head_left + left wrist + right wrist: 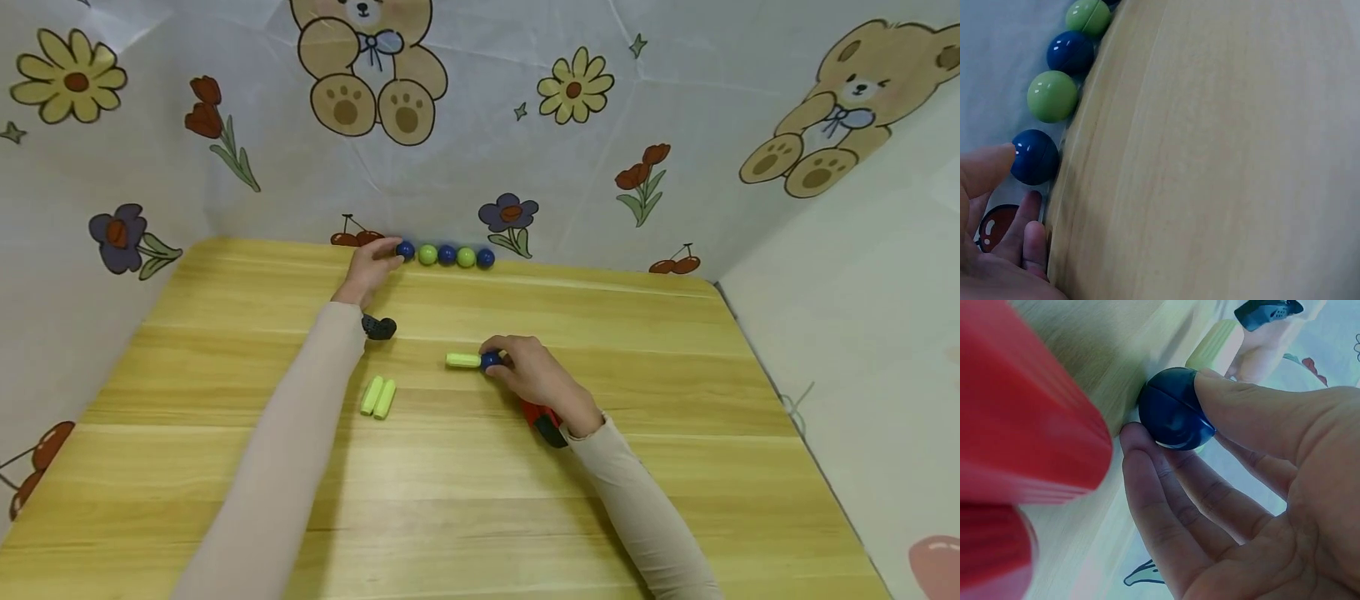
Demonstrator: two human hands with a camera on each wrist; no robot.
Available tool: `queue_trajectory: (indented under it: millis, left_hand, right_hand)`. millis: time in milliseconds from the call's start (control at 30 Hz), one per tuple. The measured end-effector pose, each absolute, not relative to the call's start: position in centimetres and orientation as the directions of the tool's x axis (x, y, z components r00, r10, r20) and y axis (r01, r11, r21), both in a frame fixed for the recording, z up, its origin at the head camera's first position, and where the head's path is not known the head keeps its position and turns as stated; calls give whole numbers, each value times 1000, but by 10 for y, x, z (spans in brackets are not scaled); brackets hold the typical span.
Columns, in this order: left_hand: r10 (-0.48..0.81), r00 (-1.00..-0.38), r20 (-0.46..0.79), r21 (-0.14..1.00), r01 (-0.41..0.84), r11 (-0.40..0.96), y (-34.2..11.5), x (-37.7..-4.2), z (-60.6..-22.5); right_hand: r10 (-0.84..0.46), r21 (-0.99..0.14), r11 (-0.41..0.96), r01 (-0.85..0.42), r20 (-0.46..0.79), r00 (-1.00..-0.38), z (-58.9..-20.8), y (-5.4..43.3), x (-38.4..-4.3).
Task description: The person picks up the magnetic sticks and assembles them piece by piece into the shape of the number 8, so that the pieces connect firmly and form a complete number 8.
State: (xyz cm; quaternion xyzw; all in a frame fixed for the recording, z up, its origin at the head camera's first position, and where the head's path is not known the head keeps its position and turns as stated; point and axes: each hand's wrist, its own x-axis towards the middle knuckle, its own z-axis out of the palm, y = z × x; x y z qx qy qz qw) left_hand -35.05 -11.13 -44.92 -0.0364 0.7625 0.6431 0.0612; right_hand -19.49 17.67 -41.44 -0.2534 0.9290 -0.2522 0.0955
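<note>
At the far edge of the table, my left hand (371, 265) reaches the leftmost blue ball (405, 251). In the left wrist view its fingers are spread; one digit meets that ball's side, the others lie apart from it. My right hand (537, 371) pinches another blue ball (1175, 409) between thumb and fingers, low over the tabletop. A yellow-green ribbed stick (462, 361) lies end-on to this ball; whether they are joined I cannot tell. Red ribbed sticks (1022, 419) lie under the right wrist, partly hidden in the head view.
Right of the leftmost ball, a green ball (427, 254) and several more blue and green balls continue the row against the patterned backdrop (480, 167). Two yellow-green sticks (377, 397) lie side by side on the wooden table (420, 500). A white wall borders the right side.
</note>
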Motion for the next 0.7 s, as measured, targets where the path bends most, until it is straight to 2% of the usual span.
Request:
queue_trajectory:
  millis: [267, 500, 700]
  left_hand:
    - [51, -976, -211, 955, -195, 225, -108, -355, -445]
    - [-20, -982, -188, 927, -184, 326, -106, -352, -447]
    - [-33, -987, -160, 912, -161, 378, -104, -345, -444]
  right_hand:
    - [-529, -516, 740, -432, -49, -847, -415, 177, -196]
    - [-526, -511, 744, -431, -51, -849, -414, 176, -196]
    - [-520, -504, 751, -426, -54, -852, -414, 177, -195]
